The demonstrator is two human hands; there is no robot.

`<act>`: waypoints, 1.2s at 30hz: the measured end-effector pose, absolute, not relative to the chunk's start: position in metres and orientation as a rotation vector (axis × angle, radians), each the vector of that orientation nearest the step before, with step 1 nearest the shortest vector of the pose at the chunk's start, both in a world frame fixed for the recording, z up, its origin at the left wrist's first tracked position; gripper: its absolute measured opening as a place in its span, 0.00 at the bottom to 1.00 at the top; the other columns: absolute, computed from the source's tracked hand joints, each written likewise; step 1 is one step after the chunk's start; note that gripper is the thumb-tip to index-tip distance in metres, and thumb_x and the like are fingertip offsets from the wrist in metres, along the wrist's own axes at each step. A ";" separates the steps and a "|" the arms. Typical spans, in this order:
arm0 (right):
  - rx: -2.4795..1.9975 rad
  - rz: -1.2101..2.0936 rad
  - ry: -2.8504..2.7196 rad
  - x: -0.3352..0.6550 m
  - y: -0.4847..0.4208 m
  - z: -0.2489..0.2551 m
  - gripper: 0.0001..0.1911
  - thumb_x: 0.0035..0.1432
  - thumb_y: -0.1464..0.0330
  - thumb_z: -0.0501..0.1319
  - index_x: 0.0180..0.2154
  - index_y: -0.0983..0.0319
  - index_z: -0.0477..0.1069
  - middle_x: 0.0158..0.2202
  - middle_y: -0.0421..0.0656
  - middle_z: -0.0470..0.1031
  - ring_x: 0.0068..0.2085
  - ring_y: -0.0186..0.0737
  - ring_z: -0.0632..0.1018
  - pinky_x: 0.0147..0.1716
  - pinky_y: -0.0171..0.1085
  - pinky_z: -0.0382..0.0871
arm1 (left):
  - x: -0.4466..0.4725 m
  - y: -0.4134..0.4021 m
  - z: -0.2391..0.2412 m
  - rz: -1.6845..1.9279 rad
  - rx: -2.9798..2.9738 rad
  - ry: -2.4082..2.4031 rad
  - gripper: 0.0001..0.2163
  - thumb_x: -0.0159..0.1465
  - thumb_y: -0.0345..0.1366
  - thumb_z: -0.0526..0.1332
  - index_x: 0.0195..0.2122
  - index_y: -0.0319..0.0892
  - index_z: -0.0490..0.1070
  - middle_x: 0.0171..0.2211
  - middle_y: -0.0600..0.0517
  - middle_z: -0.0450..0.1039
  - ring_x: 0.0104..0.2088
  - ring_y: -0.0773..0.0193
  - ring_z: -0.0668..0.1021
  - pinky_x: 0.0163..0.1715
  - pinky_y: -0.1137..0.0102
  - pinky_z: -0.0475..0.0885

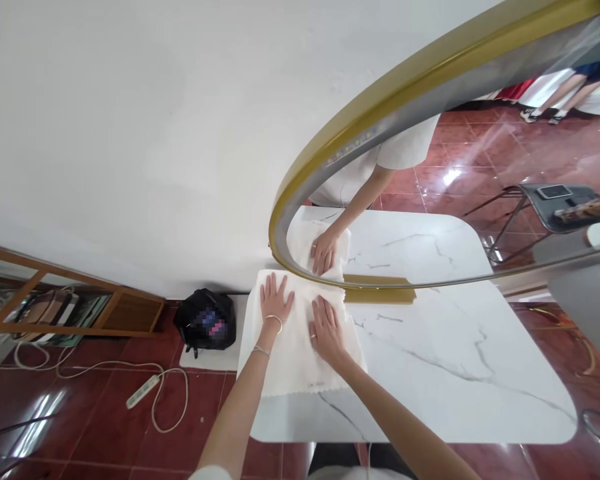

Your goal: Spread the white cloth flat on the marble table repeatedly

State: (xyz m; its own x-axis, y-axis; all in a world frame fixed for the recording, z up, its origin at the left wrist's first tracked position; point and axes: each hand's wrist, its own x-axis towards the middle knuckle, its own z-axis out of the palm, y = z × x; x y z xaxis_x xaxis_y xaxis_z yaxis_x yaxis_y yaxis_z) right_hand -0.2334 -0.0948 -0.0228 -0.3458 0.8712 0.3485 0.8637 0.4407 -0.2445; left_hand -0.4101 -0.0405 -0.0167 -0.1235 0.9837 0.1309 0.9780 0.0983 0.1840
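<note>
Looks best handled as a smoothing press: bear down evenly on the white cloth (303,350), lying close to the left edge of the counter (440,340) and short of its near edge. Anchor with the left hand (277,305), flat, fingers spread apart, grip clamped on nothing; stroke lightly with the right hand (327,330), likewise flat, fingers closer together. Work creases toward the counter's near and right edges, without dragging fabric against the gold base (387,291) of the mirror (440,190).
</note>
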 end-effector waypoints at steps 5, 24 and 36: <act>-1.489 0.052 -2.283 -0.223 -0.098 -0.025 0.34 0.63 0.66 0.49 0.66 0.70 0.39 0.67 0.56 0.43 0.67 0.53 0.45 0.61 0.52 0.51 | -0.409 -0.070 -0.018 0.363 2.079 2.300 0.25 0.65 0.44 0.53 0.63 0.46 0.57 0.68 0.44 0.44 0.67 0.50 0.48 0.63 0.52 0.47; -1.190 0.342 -2.517 -0.274 -0.062 -0.020 0.32 0.62 0.51 0.50 0.63 0.58 0.55 0.68 0.53 0.44 0.67 0.59 0.45 0.61 0.61 0.37 | -0.461 -0.090 -0.010 0.579 1.735 2.459 0.25 0.65 0.43 0.52 0.62 0.39 0.59 0.65 0.41 0.51 0.65 0.51 0.56 0.62 0.57 0.55; -0.967 0.603 -2.644 -0.244 -0.180 -0.007 0.32 0.63 0.51 0.49 0.65 0.53 0.49 0.68 0.49 0.40 0.66 0.54 0.51 0.62 0.54 0.45 | -0.413 -0.299 -0.021 0.491 1.826 2.497 0.25 0.67 0.41 0.48 0.66 0.51 0.49 0.68 0.47 0.41 0.67 0.48 0.49 0.61 0.47 0.52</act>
State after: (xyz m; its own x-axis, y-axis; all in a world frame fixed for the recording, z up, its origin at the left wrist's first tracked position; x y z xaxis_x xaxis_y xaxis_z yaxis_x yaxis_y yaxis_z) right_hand -0.2442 -0.1800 -0.0071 -0.7440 0.6607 0.0998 0.5520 0.6919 -0.4653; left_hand -0.4132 -0.2994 -0.0207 -0.3202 0.9310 0.1753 0.9280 0.2710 0.2558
